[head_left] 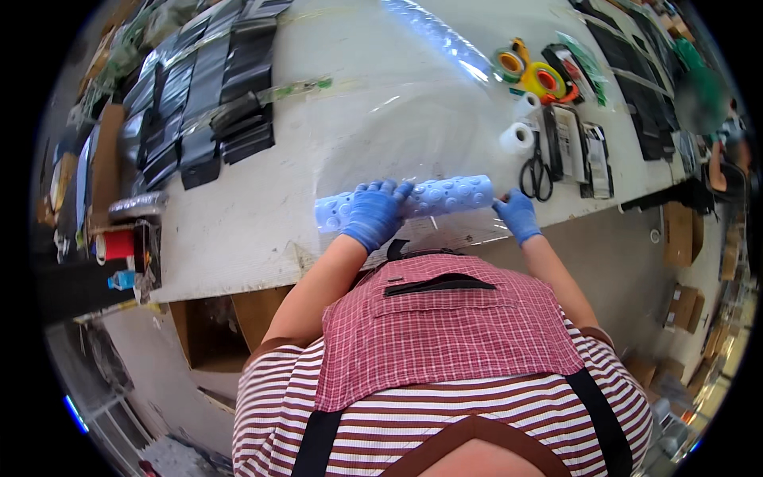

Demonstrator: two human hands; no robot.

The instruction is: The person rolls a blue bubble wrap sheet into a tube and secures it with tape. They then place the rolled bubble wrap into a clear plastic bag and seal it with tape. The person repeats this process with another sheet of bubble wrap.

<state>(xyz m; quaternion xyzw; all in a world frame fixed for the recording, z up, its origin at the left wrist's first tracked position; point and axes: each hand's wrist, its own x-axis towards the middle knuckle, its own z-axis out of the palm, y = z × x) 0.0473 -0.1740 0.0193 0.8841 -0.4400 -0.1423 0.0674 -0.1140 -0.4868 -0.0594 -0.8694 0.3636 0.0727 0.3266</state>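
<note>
A light-blue rolled bath mat (455,195) with round suction cups lies crosswise near the table's front edge. Beneath and beyond it spreads a sheet of clear plastic film (373,135). My left hand (373,213), in a blue glove, is wrapped over the left part of the roll and grips it from above. At the roll's right end is my right hand (518,216), also gloved in blue. Its thumb and fingers are closed at the film's edge, just beside the mat; the exact pinch is too small to see well.
Black scissors (536,173), small white rolls (517,137), tape rolls (545,79) and boxed packs (565,143) sit to the right. Black plastic bags (208,111) are stacked at the left. A clear-wrapped roll (441,40) lies at the back. An open carton (211,334) stands below the table.
</note>
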